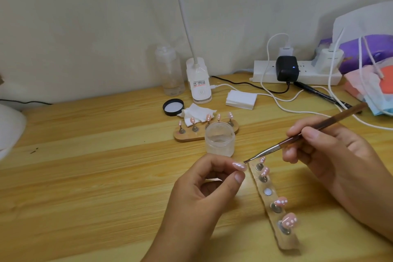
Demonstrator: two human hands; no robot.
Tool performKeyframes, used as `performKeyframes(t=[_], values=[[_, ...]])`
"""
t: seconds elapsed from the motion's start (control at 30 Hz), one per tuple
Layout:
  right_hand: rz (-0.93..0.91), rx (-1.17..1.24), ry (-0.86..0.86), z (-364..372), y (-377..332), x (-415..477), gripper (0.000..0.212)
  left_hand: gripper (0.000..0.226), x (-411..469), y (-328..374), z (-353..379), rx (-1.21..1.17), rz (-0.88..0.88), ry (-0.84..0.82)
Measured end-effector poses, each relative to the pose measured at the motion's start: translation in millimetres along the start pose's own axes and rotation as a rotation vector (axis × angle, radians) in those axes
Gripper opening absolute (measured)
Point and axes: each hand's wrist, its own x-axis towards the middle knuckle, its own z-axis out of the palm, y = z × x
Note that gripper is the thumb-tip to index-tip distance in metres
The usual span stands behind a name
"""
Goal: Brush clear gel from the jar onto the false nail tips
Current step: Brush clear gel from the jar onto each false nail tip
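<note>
Left grip (204, 189) pinching, fingers curled; right grip (331, 155) clasped pen-style.

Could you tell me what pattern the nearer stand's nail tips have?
Pink nail tips with white dots; head view.

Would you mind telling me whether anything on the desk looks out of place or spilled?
Only the near holder strip: its middle mount is bare while four others carry tips. The left hand pinches a nail tip beside the brush, probably the missing one. Nothing looks spilled.

A wooden table (85, 176) holds a clear jar (220, 139). From it, a black lid (173, 107) lies at ten o'clock, a nail stand (269, 199) at five, a power strip (306, 75) at two.
</note>
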Motion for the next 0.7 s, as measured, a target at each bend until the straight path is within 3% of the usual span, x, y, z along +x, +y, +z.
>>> performKeyframes(t=[0.23,0.43,0.7], values=[[0.006,-0.027,-0.004,2.9,-1.5,-0.7,0.038,0.005,-0.1,2.0,0.0,0.013,-0.001,-0.007],[0.018,-0.028,-0.003,6.2,-4.4,-1.3,0.013,0.004,-0.3,1.5,1.1,0.001,-0.033,0.013],[0.084,-0.076,-0.016,5.7,-6.0,-2.5,0.023,0.005,-0.5,1.9,0.7,0.017,-0.031,0.005]])
